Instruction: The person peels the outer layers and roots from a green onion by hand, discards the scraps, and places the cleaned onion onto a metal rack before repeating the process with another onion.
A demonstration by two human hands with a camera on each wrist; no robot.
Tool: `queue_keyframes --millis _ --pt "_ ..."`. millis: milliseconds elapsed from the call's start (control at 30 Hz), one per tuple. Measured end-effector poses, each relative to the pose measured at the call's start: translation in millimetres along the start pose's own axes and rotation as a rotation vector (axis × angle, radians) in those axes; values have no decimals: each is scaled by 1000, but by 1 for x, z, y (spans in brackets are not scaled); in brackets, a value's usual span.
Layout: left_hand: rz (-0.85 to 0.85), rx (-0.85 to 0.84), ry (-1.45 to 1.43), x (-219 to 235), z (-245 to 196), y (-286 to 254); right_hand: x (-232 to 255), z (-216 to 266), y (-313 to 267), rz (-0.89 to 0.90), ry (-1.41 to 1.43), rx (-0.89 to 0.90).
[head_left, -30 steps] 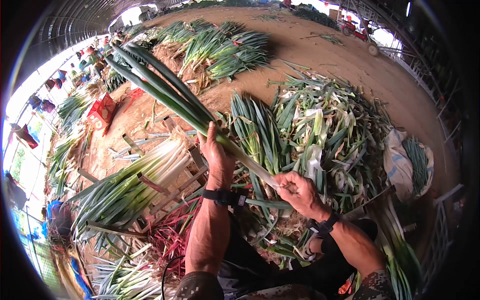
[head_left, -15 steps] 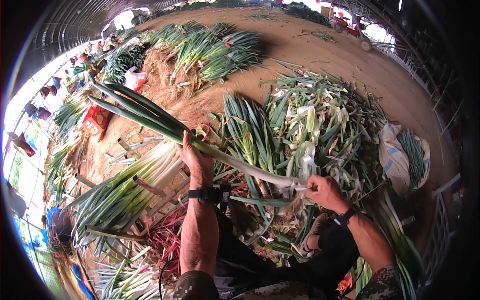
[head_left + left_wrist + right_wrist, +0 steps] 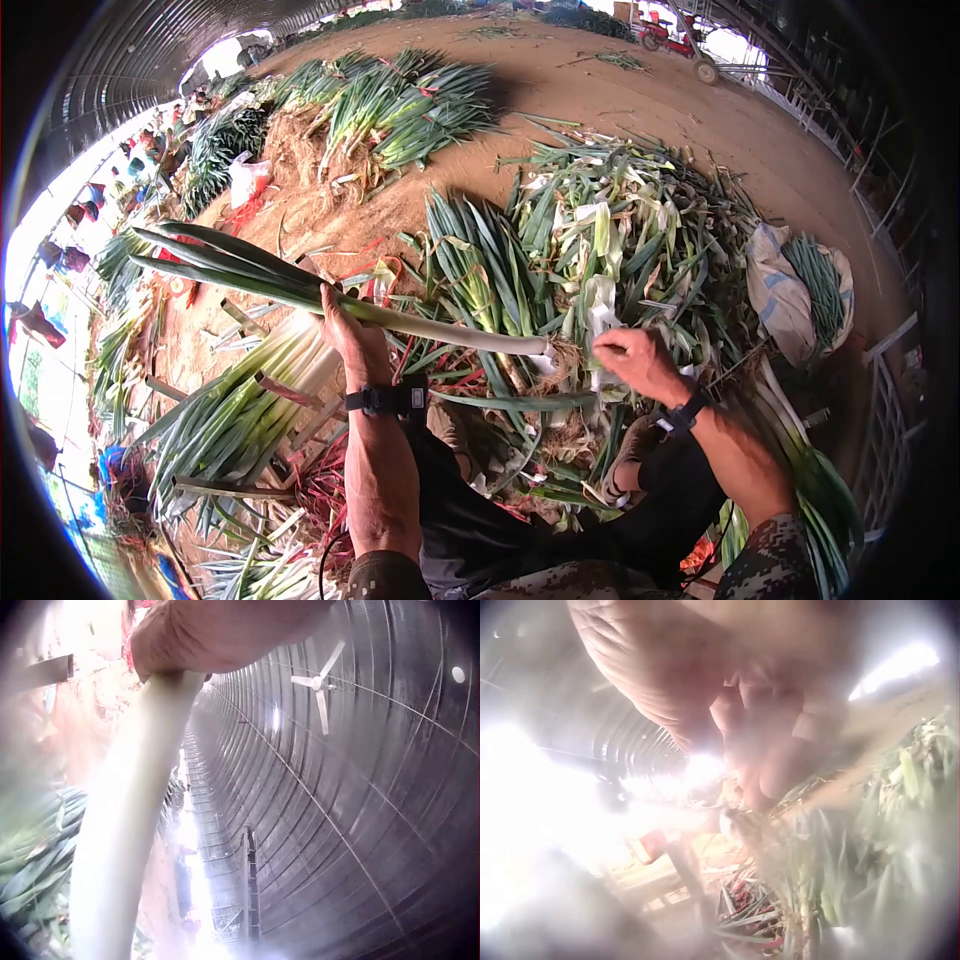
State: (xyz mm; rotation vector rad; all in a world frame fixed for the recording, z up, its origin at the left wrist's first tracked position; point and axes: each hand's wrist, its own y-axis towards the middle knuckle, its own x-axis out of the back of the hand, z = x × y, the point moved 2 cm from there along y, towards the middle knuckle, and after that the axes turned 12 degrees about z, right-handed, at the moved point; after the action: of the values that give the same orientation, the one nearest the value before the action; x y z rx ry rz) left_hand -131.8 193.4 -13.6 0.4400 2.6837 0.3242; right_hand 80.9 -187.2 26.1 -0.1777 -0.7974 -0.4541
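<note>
We see left hand wrapped mid-stalk round leek, held level, leaves toward 9 o'clock, freeing root end. Right hand, at 3 o'clock, pinches peeled skin. Trimmings pile behind.

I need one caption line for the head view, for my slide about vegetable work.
Left hand holds a long green onion level above a trimmed pile; right hand curls near its root end.

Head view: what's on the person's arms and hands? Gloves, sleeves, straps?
No gloves: both hands bare, left hand and right hand. Each wrist carries a black strap with a small black unit, the right one at. Forearms are bare; camouflage sleeves are pushed up near the elbows.
</note>
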Motion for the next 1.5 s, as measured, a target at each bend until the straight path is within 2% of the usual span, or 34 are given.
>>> queue_keyframes --millis 33,67,100,167,200,267,367,433,500,533,567,600,633,667,700,767,833,867,933,967,1000,1033,1100,1267,1300,1367,1400,1433,1500 --pt "10 -57 82 -2 -3 -1 -4 17 1 1 -6 54" --pt "-43 16 -23 -3 -3 -1 -12 22 2 26 53 43" --pt "-47 64 -87 -4 -4 -2 -16 24 4 34 -72 41" --pt "-13 131 -172 -5 -7 -6 -28 16 12 176 -63 -127" --pt "29 149 -193 -4 -6 -6 -33 10 16 176 13 -157" --pt "-16 158 -310 -6 0 -4 -44 0 24 179 167 -216" --pt "-106 231 -435 -13 -2 -5 -44 12 25 67 335 -234" --pt "-197 303 -591 -14 -1 -2 -39 9 23 65 18 -112" --pt "-129 331 -689 -6 15 6 -38 13 15 44 -283 -23" --pt "-91 351 -721 -11 11 4 -40 5 12 13 -236 -66" --pt "-53 293 -752 -17 4 5 -40 -18 7 27 -276 -59" --pt "10 251 -810 -24 -7 4 -29 -13 1 59 -294 -190" --pt "70 208 -866 -30 -20 3 -33 -60 -5 63 -447 -206" --pt "152 167 -928 -34 -28 1 -26 -71 -11 123 -455 -318" --pt "213 136 -957 -34 -28 2 -20 -82 -17 166 -475 -346" --pt "225 159 -957 -47 -44 -7 -9 -89 -21 154 -318 -387" --pt "225 214 -923 -50 -43 -10 3 -79 -19 91 -260 -331" --pt "250 191 -938 -54 -42 -12 6 -76 -15 9 -186 -297" --pt "314 157 -970 -58 -37 -14 4 -70 -4 -35 -119 -160" --pt "291 227 -991 -59 -33 -10 1 -67 0 -56 -85 -95" --pt "331 226 -1011 -60 -28 -10 5 -28 4 30 -55 -184" --pt "371 226 -1031 -60 -22 -10 -3 -22 7 54 65 -61" --pt "401 246 -1096 -68 -23 -14 -13 22 10 78 227 -26" --pt "423 333 -1090 -89 -38 -27 -37 56 18 129 251 81" --pt "518 265 -1126 -92 -38 -28 -32 65 18 135 208 85" --pt "514 313 -1013 -98 -32 -32 -33 66 18 136 239 89" --pt "447 324 -971 -102 -30 -36 -32 66 18 137 253 89" --pt "570 281 -885 -105 -26 -36 -31 67 17 127 238 115" --pt "655 172 -697 -115 -20 -43 -31 73 15 104 210 164"
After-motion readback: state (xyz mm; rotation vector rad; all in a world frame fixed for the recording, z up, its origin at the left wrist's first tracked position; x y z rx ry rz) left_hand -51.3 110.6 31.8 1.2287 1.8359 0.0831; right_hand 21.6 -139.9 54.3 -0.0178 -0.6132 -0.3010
